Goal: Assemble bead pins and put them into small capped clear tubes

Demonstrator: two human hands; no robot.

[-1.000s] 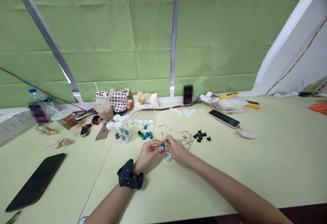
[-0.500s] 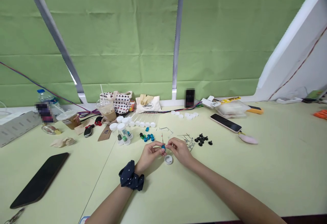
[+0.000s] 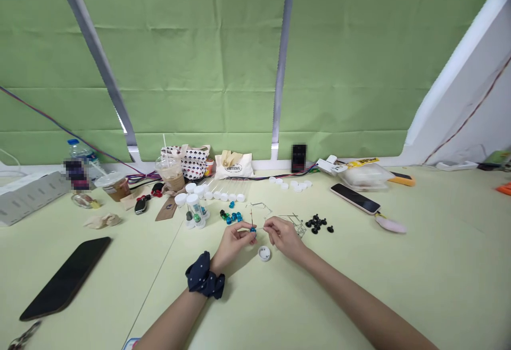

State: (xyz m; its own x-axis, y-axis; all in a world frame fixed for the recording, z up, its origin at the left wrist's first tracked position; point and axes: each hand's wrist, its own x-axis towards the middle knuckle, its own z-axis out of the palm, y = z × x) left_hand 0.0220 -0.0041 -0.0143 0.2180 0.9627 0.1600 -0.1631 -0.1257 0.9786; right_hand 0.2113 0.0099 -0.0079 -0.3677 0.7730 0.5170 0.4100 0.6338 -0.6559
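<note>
My left hand (image 3: 235, 241) pinches a small blue bead-like piece (image 3: 253, 230), from which a thin dark rod stands upright. Just to its right, my right hand (image 3: 282, 234) has its fingertips pressed together near the piece; what they grip is too small to name. A small round white cap (image 3: 264, 253) with tiny bits inside lies below and between the hands. Beyond my left hand are several blue pieces (image 3: 233, 218), with dark green ones beside them. Thin metal pieces (image 3: 297, 222) lie behind my right hand, and black knob-like parts (image 3: 316, 223) lie to its right.
White-capped clear tubes (image 3: 194, 209) stand behind left, near a drink cup (image 3: 171, 172). A large dark phone-like slab (image 3: 66, 278) lies at left, another phone (image 3: 355, 199) at right. White caps (image 3: 297, 185), a pouch (image 3: 233, 165) and a plastic container (image 3: 365, 174) sit toward the back.
My right fingertips have drawn slightly away from the blue piece, widening the space between the hands. The whole view has shifted a little, moving the table items slightly rightward.
</note>
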